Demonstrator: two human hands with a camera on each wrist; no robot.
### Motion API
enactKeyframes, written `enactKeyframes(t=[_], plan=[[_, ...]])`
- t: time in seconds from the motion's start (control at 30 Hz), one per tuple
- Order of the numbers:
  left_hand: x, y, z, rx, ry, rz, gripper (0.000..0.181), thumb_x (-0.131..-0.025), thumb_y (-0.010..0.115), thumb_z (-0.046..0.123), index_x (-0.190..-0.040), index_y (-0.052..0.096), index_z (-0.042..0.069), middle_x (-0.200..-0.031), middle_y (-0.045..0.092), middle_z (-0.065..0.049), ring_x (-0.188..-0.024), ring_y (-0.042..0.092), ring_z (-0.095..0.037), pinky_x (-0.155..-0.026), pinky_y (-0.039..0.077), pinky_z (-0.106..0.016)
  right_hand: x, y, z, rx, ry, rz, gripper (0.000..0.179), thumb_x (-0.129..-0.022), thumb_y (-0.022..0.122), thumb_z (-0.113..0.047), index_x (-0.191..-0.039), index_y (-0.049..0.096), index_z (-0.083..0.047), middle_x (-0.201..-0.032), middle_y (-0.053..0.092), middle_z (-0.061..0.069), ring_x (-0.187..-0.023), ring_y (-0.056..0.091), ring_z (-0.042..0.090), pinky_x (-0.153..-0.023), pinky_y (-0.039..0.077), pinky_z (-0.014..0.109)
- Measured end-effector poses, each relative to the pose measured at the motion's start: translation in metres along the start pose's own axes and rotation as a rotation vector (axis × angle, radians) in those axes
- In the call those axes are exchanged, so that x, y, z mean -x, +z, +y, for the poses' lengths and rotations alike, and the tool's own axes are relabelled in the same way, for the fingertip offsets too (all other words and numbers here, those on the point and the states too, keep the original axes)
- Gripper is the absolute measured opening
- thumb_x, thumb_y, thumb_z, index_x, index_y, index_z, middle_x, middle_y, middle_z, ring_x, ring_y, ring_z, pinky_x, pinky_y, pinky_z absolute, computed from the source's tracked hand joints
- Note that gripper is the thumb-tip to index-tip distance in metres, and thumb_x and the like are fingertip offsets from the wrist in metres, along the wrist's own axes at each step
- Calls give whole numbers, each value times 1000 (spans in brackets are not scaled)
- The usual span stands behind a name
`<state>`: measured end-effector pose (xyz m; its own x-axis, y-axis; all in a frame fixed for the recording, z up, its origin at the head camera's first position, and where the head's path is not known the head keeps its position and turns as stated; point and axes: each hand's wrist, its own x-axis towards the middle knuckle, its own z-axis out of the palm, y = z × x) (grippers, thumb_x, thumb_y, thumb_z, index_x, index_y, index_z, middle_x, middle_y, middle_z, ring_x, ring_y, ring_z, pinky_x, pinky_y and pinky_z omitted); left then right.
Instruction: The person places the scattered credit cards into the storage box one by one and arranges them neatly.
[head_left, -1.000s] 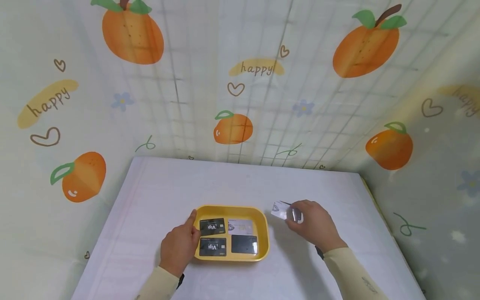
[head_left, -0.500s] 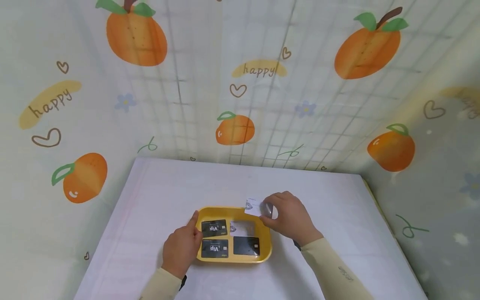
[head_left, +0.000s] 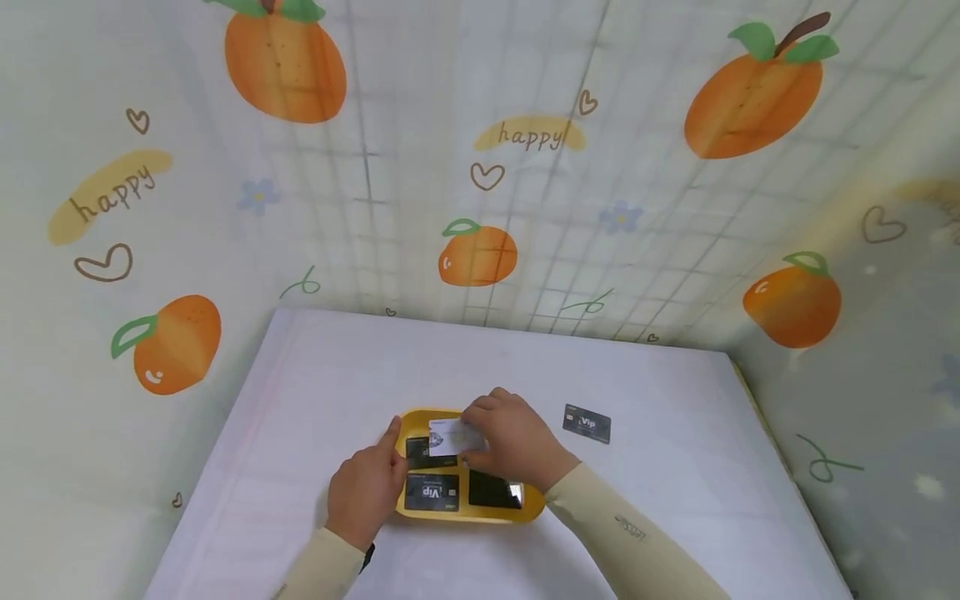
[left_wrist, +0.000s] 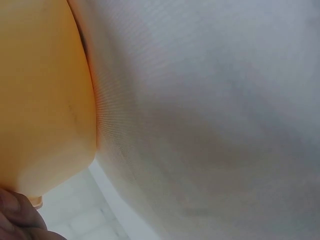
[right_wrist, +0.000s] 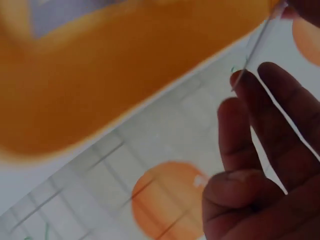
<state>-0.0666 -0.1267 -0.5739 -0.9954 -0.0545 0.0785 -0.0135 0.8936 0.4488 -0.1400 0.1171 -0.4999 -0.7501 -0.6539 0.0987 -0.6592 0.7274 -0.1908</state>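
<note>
My right hand pinches a white card over the yellow tray; the card shows edge-on in the right wrist view. The held card overlaps a black card in the tray's upper left. Below that lies a black "Vip" card, and beside it another black card with a bright reflection. The white card at the tray's upper right is hidden behind my right hand. My left hand grips the tray's left rim, index finger stretched along it and thumb at the inner side.
One more black "Vip" card lies on the white table, right of the tray. Behind the table hangs a pale curtain printed with oranges and "happy" labels.
My right hand has carried the white card leftward from right of the tray to over its upper left. The black card on the table has come into view. My left hand stays put.
</note>
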Motion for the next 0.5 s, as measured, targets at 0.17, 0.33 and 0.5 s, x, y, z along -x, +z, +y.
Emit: enactKeyframes(t=[0.17, 0.33, 0.5], plan=[[-1, 0, -1, -11, 22, 6, 62, -99, 67, 26, -159, 52, 23, -56, 42, 10, -45, 36, -11, -43, 33, -29, -14, 8, -14, -29, -54, -76, 47, -82, 88, -47, -117, 78, -18, -105, 70, -9, -92, 54, 12, -85, 53, 30], [-3, 1, -3, -26, 44, 33, 61, -99, 69, 27, -158, 54, 23, -55, 40, 9, -44, 35, -11, -43, 31, -29, -23, 17, -23, -3, -54, -141, 46, -81, 89, -50, -115, 77, -20, -101, 67, -10, -90, 52, 12, -82, 52, 28], [-1, 0, -4, -28, 28, 32, 59, -99, 68, 27, -157, 55, 23, -54, 39, 8, -43, 34, -12, -41, 30, -30, -30, 28, -30, 16, -57, -199, 46, -82, 89, -48, -116, 77, -21, -100, 68, -11, -88, 53, 12, -82, 53, 29]])
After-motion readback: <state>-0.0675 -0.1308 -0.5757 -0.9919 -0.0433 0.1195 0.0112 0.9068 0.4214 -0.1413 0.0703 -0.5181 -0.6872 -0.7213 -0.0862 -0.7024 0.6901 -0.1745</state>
